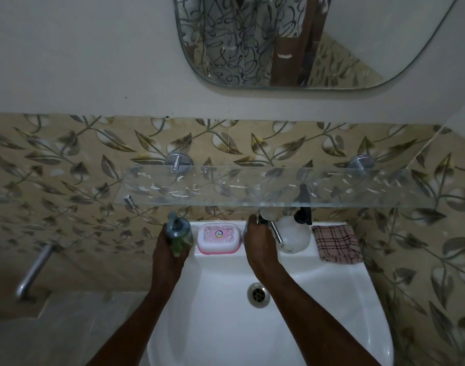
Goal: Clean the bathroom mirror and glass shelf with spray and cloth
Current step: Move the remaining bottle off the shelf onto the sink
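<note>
Nearest, the left hand point(170, 247) clenches a pump bottle point(179, 231) at the sink's point(345, 299) back-left corner; a slick grip could tip it into the basin. The right hand point(257, 241) rests at the tap point(272, 228); whether it grasps it I cannot tell. Beside it on the back rim stand the spray bottle point(294, 233) and, at the back-right corner, the checked cloth point(337, 244), easily knocked off. Rising hands could strike the glass shelf point(252, 188) just overhead; the mirror point(358, 48) hangs farther up.

On the sink point(331, 281) ledge, soap box point(218, 238) sits left of spray bottle point(293, 235), cloth point(337, 244) rightmost.
</note>
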`<state>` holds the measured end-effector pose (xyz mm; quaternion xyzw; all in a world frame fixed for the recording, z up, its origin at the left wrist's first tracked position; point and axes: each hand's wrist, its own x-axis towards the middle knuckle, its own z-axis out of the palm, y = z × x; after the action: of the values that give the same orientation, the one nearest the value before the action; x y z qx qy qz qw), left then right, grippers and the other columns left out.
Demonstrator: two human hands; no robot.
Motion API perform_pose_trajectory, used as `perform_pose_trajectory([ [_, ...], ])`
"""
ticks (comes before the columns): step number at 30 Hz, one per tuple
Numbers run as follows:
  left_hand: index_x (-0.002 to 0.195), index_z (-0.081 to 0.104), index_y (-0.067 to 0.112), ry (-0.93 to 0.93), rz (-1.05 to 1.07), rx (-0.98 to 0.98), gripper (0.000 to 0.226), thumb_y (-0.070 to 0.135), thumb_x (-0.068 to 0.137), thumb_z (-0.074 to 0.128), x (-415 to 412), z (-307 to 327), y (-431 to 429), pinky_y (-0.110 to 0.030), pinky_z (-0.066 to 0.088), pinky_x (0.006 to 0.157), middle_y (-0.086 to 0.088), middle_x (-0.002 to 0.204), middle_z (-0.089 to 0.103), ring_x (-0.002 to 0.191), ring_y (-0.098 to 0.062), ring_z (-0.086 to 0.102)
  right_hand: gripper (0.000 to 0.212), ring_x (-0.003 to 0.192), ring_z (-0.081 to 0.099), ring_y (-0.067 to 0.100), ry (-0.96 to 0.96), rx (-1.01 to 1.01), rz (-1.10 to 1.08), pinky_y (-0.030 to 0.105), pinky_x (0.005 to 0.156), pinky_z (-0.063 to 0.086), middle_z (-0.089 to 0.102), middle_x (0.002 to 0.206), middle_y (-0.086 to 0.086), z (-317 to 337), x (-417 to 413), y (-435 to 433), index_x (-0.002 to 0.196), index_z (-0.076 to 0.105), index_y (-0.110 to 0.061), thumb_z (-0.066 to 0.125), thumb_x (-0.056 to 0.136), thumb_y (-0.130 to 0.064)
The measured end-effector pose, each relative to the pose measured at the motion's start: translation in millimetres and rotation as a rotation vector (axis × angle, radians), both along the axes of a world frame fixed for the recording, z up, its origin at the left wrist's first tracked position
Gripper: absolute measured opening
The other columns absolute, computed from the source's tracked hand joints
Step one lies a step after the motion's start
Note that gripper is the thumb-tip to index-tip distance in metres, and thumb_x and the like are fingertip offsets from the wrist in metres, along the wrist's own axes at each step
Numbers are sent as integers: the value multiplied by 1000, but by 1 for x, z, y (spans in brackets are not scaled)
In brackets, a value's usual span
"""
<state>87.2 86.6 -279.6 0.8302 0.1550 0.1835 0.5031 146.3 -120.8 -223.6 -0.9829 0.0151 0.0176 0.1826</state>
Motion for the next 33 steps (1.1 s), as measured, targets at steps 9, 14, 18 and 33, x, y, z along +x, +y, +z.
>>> perform_pose_trajectory([
  [9, 148, 25, -3, 110, 69, -54, 106, 6, 65, 89, -15, -11, -13, -46, 37, 111, -24, 144, 41, 133, -37, 43, 39, 110, 64, 29, -51, -31, 74, 34, 86, 53, 63, 121, 19, -5, -5, -4, 138, 41, -3, 44, 98, -3],
  [14, 137, 43, 0, -44, 85, 344, 63, 31, 87, 65, -49, -26, -45, -43, 38, 106, -23, 136, 42, 128, -36, 38, 51, 111, 63, 29, -38, 22, 51, 33, 88, 53, 63, 124, 21, -6, -5, -4, 146, 29, -2, 48, 99, -10],
  [18, 128, 60, 4, -111, -211, 584, 43, 23, 90, 51, -44, -30, -64, -40, 43, 104, -19, 128, 60, 122, -33, 52, 61, 115, 63, 29, -52, 73, 78, 32, 90, 52, 60, 129, 20, 5, -11, -6, 147, 25, -4, 54, 98, -25],
  [33, 131, 57, 2, -283, -573, 337, 40, 7, 91, 57, -30, 55, -190, -23, 41, 107, -12, 133, 61, 127, -18, 55, 12, 73, 62, 29, -443, 429, -347, 37, 64, 47, 66, 77, 16, 21, -48, -140, 89, 66, 2, 55, 92, -3],
])
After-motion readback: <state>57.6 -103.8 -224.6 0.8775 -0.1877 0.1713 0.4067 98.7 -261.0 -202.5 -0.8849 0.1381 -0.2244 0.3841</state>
